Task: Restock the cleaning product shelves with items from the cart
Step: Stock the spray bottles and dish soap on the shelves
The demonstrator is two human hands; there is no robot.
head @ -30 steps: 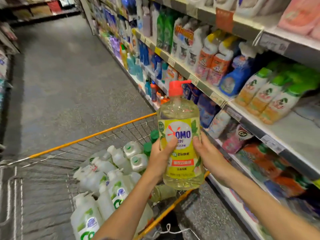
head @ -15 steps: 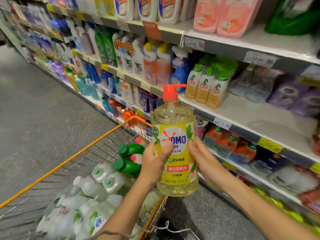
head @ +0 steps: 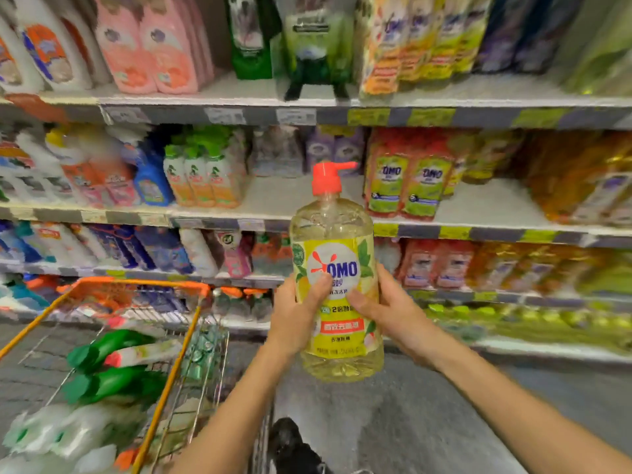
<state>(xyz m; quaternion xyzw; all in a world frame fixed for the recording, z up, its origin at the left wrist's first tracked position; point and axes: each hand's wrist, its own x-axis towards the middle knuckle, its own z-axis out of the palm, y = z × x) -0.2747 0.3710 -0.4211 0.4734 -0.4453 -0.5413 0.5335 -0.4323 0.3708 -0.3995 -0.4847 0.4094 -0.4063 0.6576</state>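
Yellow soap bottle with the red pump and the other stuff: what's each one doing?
Clear yellow plastic pump bottle with red top: upright, held in the air.
Left hand: grips the bottle's left side.
Right hand: grips its right side.
Orange-rimmed wire cart: loaded with bottles.
Green bottles in the cart: lying on their sides.
White middle shelf: partly bare behind the pump.

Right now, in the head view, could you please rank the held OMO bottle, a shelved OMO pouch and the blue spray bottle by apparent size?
1. The OMO bottle, largest, though nearest the camera.
2. The OMO pouch.
3. The blue spray bottle, only slightly smaller; blur makes that unsure.
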